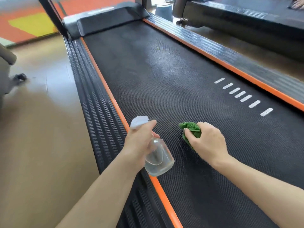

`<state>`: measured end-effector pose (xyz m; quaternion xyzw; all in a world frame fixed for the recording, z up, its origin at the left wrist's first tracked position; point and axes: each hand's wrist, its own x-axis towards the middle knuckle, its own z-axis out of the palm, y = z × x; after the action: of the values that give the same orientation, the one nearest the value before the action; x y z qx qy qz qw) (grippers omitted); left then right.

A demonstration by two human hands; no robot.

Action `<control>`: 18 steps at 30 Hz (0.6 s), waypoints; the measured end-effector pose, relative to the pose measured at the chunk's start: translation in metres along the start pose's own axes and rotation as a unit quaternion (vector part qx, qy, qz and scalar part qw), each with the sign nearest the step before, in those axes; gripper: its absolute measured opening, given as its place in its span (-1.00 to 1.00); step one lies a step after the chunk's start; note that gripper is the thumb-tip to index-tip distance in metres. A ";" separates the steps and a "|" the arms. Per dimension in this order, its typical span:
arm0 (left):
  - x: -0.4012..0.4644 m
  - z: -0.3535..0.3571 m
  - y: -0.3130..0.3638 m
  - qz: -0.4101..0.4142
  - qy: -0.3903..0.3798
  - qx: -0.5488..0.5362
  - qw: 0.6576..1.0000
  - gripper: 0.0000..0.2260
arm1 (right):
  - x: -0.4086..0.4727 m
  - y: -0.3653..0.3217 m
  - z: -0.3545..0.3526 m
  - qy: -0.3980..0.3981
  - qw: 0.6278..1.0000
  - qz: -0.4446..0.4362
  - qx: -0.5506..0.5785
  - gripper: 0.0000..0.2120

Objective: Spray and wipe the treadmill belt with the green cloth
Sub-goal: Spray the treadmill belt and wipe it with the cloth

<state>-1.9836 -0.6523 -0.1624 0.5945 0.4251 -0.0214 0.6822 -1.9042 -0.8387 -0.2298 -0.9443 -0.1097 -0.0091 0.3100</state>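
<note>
The black textured treadmill belt (pixel 172 83) runs away from me between two orange strips. My left hand (pixel 139 142) grips a clear spray bottle (pixel 158 159) with a white trigger head, held above the belt's left edge with the nozzle pointing up the belt. My right hand (pixel 206 142) holds a bunched green cloth (pixel 191 129) low over the belt, to the right of the bottle. A pale misty patch shows on the belt farther ahead.
Ribbed black side rails (pixel 92 89) flank the belt, and the motor cover (pixel 105 18) closes its far end. White dash marks (pixel 243 96) lie on the belt at right. Wooden floor is at left, and a second treadmill (pixel 246 18) stands at upper right.
</note>
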 end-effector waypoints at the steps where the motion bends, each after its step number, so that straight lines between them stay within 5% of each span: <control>1: 0.004 -0.002 -0.005 -0.005 -0.004 -0.014 1.000 -0.68 | -0.001 0.001 0.005 0.003 1.000 -0.008 -0.004 -0.65; 18: -0.007 -0.022 -0.031 0.035 0.010 -0.063 0.997 -0.64 | -0.007 0.008 0.016 0.001 0.997 -0.080 -0.020 -0.69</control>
<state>-2.0171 -0.6461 -0.1806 0.5651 0.4115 0.0354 0.7142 -1.9104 -0.8371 -0.2485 -0.9387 -0.1841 -0.0365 0.2890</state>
